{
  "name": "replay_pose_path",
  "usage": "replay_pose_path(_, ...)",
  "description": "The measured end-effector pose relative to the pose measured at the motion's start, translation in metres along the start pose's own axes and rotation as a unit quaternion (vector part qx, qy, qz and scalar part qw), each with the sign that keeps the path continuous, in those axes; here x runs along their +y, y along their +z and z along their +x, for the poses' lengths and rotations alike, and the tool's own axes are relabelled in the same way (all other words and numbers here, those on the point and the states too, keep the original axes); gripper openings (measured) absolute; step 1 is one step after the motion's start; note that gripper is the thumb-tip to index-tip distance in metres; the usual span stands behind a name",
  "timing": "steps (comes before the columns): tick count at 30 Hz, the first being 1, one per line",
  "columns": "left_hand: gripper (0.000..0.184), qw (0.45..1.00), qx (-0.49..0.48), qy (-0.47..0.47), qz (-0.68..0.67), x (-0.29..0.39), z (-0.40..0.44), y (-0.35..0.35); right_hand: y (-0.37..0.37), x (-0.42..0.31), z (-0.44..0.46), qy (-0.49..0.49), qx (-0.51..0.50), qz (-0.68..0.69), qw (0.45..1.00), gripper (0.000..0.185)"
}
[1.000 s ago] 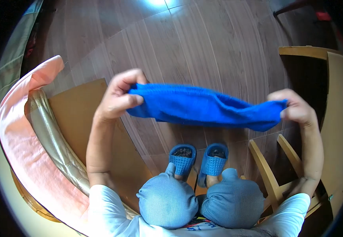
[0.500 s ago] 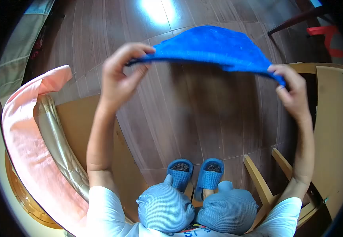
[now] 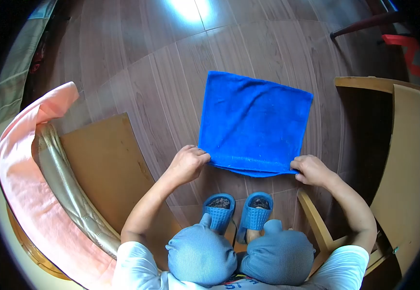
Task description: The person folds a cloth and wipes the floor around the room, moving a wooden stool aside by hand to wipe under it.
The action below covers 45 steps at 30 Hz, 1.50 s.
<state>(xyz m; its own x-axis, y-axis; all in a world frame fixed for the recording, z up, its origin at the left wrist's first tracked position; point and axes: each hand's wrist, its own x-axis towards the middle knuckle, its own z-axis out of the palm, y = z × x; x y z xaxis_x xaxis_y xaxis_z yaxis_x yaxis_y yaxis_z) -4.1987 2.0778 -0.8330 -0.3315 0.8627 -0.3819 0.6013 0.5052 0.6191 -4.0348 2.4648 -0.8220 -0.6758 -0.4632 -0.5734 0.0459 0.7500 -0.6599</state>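
Observation:
A bright blue cloth (image 3: pixel 256 121), roughly rectangular with a few soft creases, is spread out in front of my feet. My left hand (image 3: pixel 190 163) pinches its near left corner. At the near right corner, my right hand (image 3: pixel 310 170) has its fingers closed on the edge. Between the hands the near edge sags slightly and shows a second layer below the top one. Whether the far part rests fully on the floor I cannot tell for certain.
Brown wood-look floor (image 3: pixel 171 87) surrounds the cloth. Blue slippers (image 3: pixel 258 212) are on my feet. A wooden board (image 3: pixel 103 164) and pink fabric (image 3: pixel 26 169) stand at left. Wooden furniture (image 3: pixel 408 159) is at right, with a dark leg (image 3: pixel 364 25) and a red object (image 3: pixel 410 53) farther back.
Both hands have come down and closer to my body, nearer each other. The cloth, billowing and blurred in the air before, is now spread flat below.

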Motion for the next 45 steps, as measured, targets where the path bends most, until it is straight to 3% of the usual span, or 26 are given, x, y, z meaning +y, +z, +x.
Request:
replay_pose_path(1,0.011,0.998,0.048,0.025,-0.031,0.000,-0.001,0.000,-0.005,0.000,-0.001,0.016,-0.004,0.044,0.999,0.020)
replay_pose_path(5,0.018,0.992,0.055,0.020,-0.112,0.000,0.003,-0.021,-0.030,0.001,-0.002,0.077,-0.045,0.144,0.986,0.021)
replay_pose_path(8,0.023,0.989,0.075,0.007,-0.130,-0.005,0.023,-0.047,-0.051,0.011,-0.002,0.069,0.024,0.166,0.983,0.020)
replay_pose_path(10,0.020,0.987,0.111,0.025,-0.110,-0.012,0.049,-0.067,-0.071,0.016,0.002,0.089,0.097,0.201,0.971,0.019)
replay_pose_path(11,0.021,0.990,0.091,-0.012,-0.107,-0.021,0.063,-0.075,-0.076,0.032,0.006,0.122,0.120,0.192,0.966,0.022)
replay_pose_path(12,0.018,0.985,0.160,0.009,-0.063,-0.032,0.080,-0.077,-0.077,0.046,0.010,0.155,0.143,0.182,0.960,0.025)
replay_pose_path(13,0.024,0.980,0.182,-0.035,-0.068,-0.036,0.097,-0.082,-0.072,0.048,0.016,0.158,0.256,0.152,0.941,0.029)
replay_pose_path(15,0.031,0.941,0.333,-0.031,0.043,-0.029,0.114,-0.079,-0.061,0.049,0.032,0.157,0.469,0.086,0.865,0.036)
replay_pose_path(16,0.034,0.910,0.403,-0.028,0.098,-0.028,0.118,-0.076,-0.057,0.047,0.035,0.132,0.462,0.041,0.876,0.039)
replay_pose_path(17,0.043,0.937,0.344,-0.032,0.052,-0.034,0.115,-0.063,-0.052,0.044,0.035,0.109,0.453,-0.004,0.885,0.042)
replay_pose_path(20,0.038,0.949,0.273,0.051,0.150,-0.028,0.111,-0.029,-0.028,0.027,0.042,0.088,0.404,-0.069,0.908,0.043)
replay_pose_path(21,0.043,0.967,0.195,0.054,0.153,-0.027,0.113,-0.022,-0.025,0.023,0.049,0.085,0.389,-0.066,0.915,0.043)
replay_pose_path(24,0.050,0.957,0.149,0.140,0.208,-0.018,0.132,-0.018,-0.013,0.019,0.078,0.098,0.400,-0.079,0.908,0.048)
replay_pose_path(25,0.060,0.957,0.102,0.145,0.229,-0.019,0.141,-0.017,-0.011,0.020,0.093,0.106,0.413,-0.088,0.900,0.050)
replay_pose_path(28,0.056,0.956,0.112,0.187,0.197,-0.026,0.169,-0.016,-0.005,0.009,0.141,0.257,0.428,-0.098,0.861,0.062)
replay_pose_path(31,0.058,0.945,0.091,0.202,0.241,-0.048,0.180,-0.011,0.010,0.000,0.175,0.316,0.425,-0.155,0.834,0.076)
replay_pose_path(34,0.059,0.946,0.099,0.178,0.254,-0.041,0.174,0.001,0.024,0.015,0.164,0.254,0.457,-0.181,0.833,0.080)
replay_pose_path(37,0.060,0.962,0.094,0.149,0.207,-0.014,0.152,0.026,0.044,0.018,0.133,0.220,0.427,-0.180,0.858,0.082)
replay_pose_path(45,0.063,0.980,0.071,0.117,0.144,0.071,0.065,0.155,0.145,0.018,0.026,0.174,0.270,-0.189,0.928,0.092)
